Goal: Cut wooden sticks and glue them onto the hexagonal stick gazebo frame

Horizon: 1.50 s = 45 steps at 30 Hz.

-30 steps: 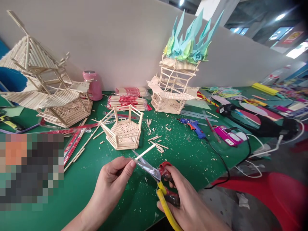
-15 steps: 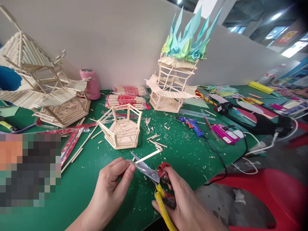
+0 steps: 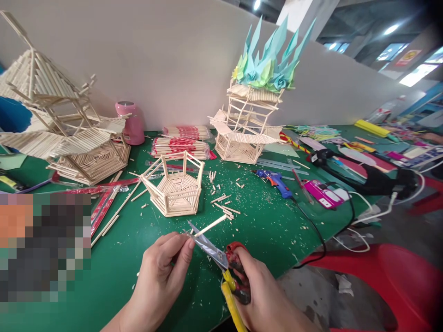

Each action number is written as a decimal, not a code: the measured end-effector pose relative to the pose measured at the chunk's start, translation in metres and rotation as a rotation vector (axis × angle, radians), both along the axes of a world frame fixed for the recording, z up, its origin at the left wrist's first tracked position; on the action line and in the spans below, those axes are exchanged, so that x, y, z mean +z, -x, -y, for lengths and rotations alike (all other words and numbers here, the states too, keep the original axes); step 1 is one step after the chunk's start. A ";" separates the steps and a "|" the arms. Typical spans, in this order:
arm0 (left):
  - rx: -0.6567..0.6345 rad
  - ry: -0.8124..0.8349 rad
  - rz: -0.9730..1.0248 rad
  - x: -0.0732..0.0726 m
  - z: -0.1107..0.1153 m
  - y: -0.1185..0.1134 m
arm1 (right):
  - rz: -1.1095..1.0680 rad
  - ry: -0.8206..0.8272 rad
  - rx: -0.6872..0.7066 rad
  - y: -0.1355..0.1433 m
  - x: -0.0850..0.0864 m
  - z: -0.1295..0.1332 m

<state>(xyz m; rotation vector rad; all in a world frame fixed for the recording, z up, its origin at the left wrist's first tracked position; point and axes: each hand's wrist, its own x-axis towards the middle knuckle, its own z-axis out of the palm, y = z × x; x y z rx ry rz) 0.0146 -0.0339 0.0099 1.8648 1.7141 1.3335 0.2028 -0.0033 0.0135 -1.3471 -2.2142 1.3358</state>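
A thin wooden stick (image 3: 212, 224) is pinched between the thumb and fingers of my left hand (image 3: 166, 265), its far end pointing up to the right. My right hand (image 3: 258, 286) grips a pair of scissors (image 3: 212, 251) with red handles; yellow wrapping shows below the pivot. The scissor blades lie partly open around the stick, close to my left fingertips. Just beyond my hands stands a small hexagonal stick frame (image 3: 182, 210) with a woven-looking floor and open upper sides. Short cut stick pieces (image 3: 224, 208) lie to its right.
Two larger stick pavilions stand behind, one on the left (image 3: 69, 143) and one topped with blue paper (image 3: 242, 138). Between them are packs of sticks (image 3: 180, 147) and a pink bottle (image 3: 130, 124). A blue glue gun (image 3: 275, 182) with a cord lies right; a red stool (image 3: 391, 281) stands below.
The scissor blades have drawn a little closer together around the stick. Both hands stay in nearly the same place, and the view has shifted slightly.
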 end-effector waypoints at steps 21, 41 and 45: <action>0.066 -0.167 0.010 -0.004 0.001 -0.003 | 0.012 0.040 -0.104 0.004 0.006 0.007; -0.196 0.151 0.305 0.001 0.001 0.010 | 0.048 -0.036 -0.112 -0.003 0.006 0.009; -0.361 0.484 0.655 0.005 -0.003 0.018 | 0.034 -0.037 -0.102 -0.006 0.010 0.011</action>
